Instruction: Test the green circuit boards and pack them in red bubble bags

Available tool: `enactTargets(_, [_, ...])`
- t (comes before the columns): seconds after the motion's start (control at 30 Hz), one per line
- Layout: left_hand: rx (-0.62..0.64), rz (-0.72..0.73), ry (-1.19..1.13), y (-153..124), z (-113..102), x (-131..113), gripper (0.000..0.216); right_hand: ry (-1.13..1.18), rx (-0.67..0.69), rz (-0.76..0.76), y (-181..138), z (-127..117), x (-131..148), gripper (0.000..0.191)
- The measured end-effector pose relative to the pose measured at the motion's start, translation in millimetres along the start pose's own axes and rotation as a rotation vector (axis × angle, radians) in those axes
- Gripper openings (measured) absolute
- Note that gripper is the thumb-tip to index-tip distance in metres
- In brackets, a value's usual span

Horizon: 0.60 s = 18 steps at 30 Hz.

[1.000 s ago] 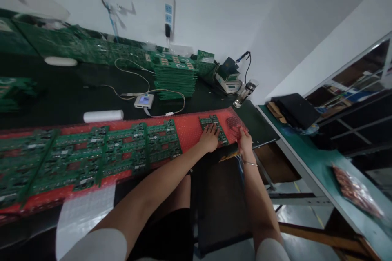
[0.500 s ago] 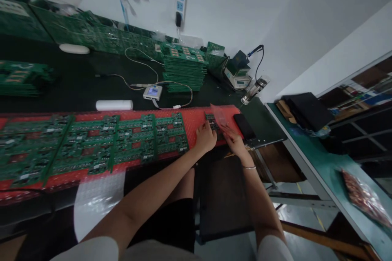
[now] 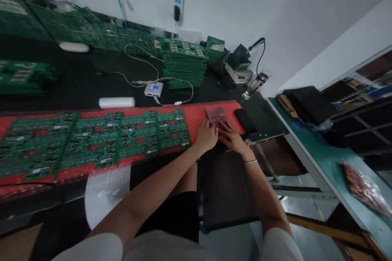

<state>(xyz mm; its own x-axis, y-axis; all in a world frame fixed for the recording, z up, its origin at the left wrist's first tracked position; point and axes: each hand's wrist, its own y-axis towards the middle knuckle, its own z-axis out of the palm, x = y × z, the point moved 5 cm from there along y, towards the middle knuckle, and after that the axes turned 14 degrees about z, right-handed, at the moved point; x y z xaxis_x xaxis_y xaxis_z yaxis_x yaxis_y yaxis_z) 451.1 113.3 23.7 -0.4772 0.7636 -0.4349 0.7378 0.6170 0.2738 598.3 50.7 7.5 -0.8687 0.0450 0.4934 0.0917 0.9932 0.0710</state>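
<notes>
One bubble-wrap flap [image 3: 216,113] lies at the tabletop's [image 3: 76,76] near right; I have my left hand [image 3: 207,135] curled at its near edge, pinch hidden, my right hand's [image 3: 234,138] fingers loosely spread. Uneven pressure could make it slip or spring open.

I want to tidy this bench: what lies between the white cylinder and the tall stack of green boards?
In the head view, a small white device with cables sits between the cylinder and the stack.
</notes>
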Motion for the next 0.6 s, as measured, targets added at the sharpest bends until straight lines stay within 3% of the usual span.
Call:
enactTargets(0.07, [0.050, 0.021, 0.063, -1, -7, 2, 0.042, 0.075, -0.034, 0.042, 2, -6, -4, 0.039])
enactTargets(0.2, [0.116, 0.024, 0.169, -2, -14, 4, 0.039, 0.179, -0.238, 0.315, 17, -29, -28, 0.043])
enactTargets(0.27, [0.160, 0.051, 0.197, 0, -14, 2, 0.040, 0.195, -0.191, 0.389, 27, -35, -36, 0.042])
enactTargets(0.4, [0.258, 0.103, 0.187, 2, -19, 4, 0.043, 0.317, -0.002, 0.361, 46, -40, -33, 0.048])
enactTargets(0.5, [0.283, 0.113, 0.148, -9, -41, 21, 0.046, 0.375, 0.077, 0.381, 52, -43, -30, 0.058])
enactTargets(0.6, [0.262, 0.057, 0.246, -32, -72, 53, 0.043, 0.344, 0.063, 0.402, 55, -45, -30, 0.060])
